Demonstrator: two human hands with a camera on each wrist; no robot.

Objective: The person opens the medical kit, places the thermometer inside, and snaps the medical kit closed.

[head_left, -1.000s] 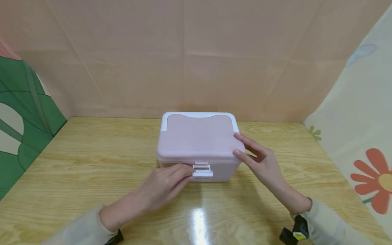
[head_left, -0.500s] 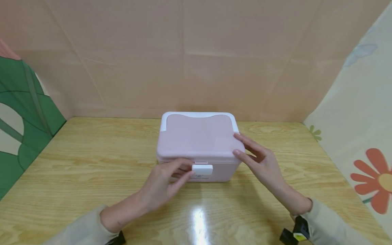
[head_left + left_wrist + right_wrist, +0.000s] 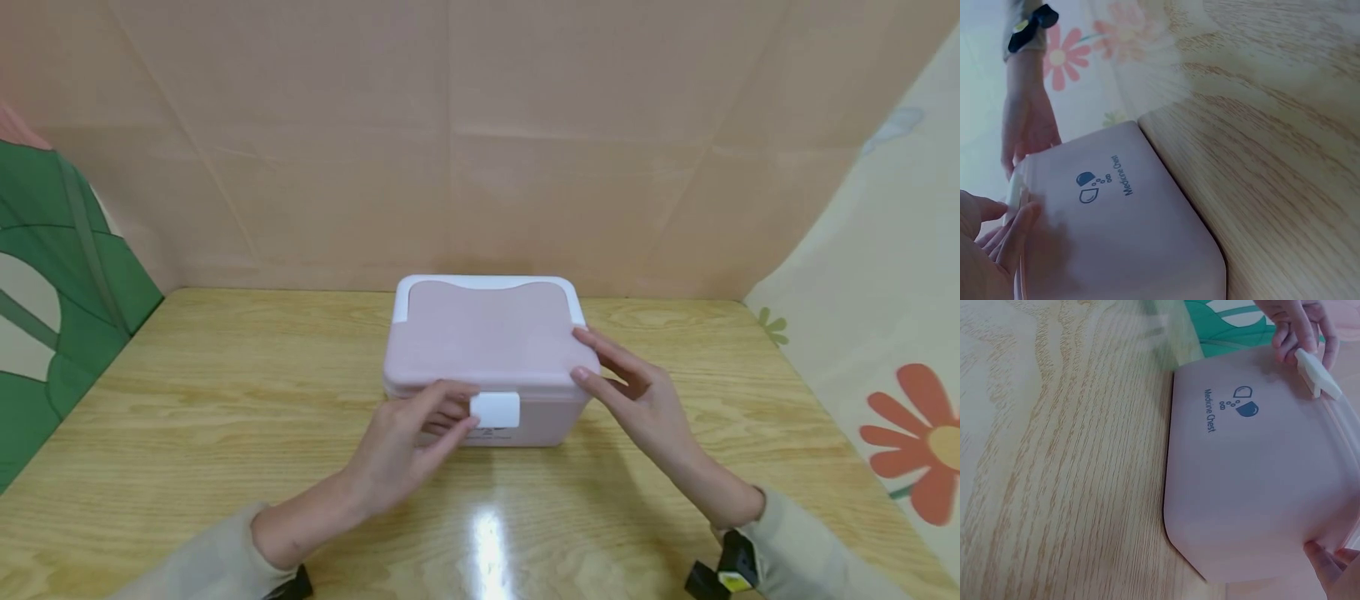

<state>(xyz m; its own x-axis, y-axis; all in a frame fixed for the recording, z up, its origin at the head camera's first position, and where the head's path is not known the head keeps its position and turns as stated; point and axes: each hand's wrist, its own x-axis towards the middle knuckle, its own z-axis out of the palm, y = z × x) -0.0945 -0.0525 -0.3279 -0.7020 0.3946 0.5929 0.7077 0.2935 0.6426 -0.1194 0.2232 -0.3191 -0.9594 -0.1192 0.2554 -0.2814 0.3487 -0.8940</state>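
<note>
A pale pink medicine chest [image 3: 487, 350] with a white-trimmed lid stands on the table, its lid down. On its front is a white latch [image 3: 495, 410], which sticks out from the wall in the right wrist view [image 3: 1317, 374]. My left hand [image 3: 401, 442] pinches the latch's left end between thumb and fingers. My right hand [image 3: 637, 400] rests its thumb and fingertips on the lid's right front corner, the fingers fairly straight. A capsule print [image 3: 1088, 187] and the words "Medicine Chest" show on the front wall in both wrist views.
The wooden table [image 3: 247, 383] extends around the chest. A plain beige backdrop [image 3: 450, 142] rises behind it. Patterned cloths flank the table, green [image 3: 75, 250] on the left and flowered [image 3: 885, 333] on the right.
The latch has swung upward, and its white face now fronts the head camera. My left fingers have moved up with it. My right hand has stayed at the lid corner.
</note>
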